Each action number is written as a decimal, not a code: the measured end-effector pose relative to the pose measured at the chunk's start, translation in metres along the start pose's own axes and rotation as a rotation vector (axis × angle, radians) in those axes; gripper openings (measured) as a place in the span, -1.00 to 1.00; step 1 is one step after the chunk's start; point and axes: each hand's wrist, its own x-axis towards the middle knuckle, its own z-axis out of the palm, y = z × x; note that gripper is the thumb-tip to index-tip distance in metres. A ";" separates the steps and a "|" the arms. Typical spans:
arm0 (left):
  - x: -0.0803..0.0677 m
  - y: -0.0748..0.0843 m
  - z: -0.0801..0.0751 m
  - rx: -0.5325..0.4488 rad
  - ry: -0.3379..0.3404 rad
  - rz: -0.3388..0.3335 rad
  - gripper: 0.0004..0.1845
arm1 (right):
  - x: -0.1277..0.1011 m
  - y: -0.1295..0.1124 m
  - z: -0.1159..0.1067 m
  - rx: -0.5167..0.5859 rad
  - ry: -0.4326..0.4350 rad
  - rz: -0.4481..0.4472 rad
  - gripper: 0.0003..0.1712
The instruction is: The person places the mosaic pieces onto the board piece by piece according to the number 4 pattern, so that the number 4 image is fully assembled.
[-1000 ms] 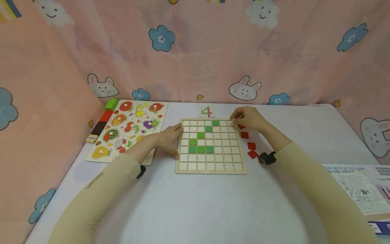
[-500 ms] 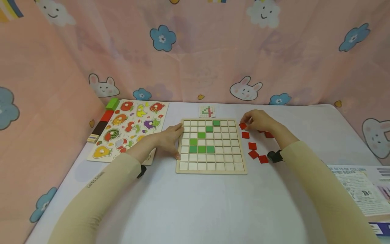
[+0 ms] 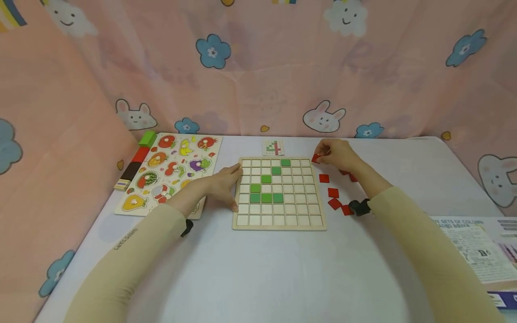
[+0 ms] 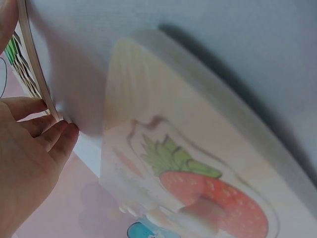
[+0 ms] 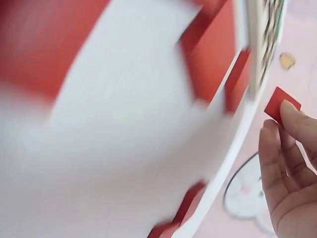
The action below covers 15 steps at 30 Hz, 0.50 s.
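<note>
A square wooden grid board (image 3: 279,228) lies on the white table, with several green tiles (image 3: 266,197) set in its cells. My left hand (image 3: 223,185) rests at the board's left edge, thumb and fingers spread along it; the left wrist view shows the fingertips touching that edge. Near the board's far right corner, my right hand (image 3: 336,154) pinches a red square tile (image 5: 280,103) between thumb and fingers, raised off the table in the right wrist view. Several other red tiles (image 3: 324,178) lie loose along the board's right side, some partly behind the right hand and wrist.
A small pattern card (image 3: 273,148) lies behind the board. On the left is a fruit puzzle board (image 3: 169,172), beside a row of green, red and black stacks (image 3: 140,154). A printed box (image 3: 480,255) sits at the right, partly behind the sleeve.
My right hand went from the board's top right corner to a red tile on the right, took hold of it, and moved back toward the corner with it. The left hand stayed put.
</note>
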 end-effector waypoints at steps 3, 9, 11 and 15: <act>0.000 -0.001 0.001 -0.001 -0.001 -0.002 0.29 | 0.003 -0.012 0.007 0.050 -0.010 -0.012 -0.84; 0.000 0.000 0.000 0.009 0.002 -0.001 0.30 | 0.013 -0.038 0.024 0.071 -0.089 -0.081 -0.83; 0.000 0.000 0.000 0.010 0.003 -0.004 0.31 | 0.015 -0.046 0.030 0.068 -0.105 -0.097 -0.83; 0.001 0.000 0.000 0.015 0.003 0.000 0.30 | 0.017 -0.056 0.040 0.052 -0.113 -0.099 -0.83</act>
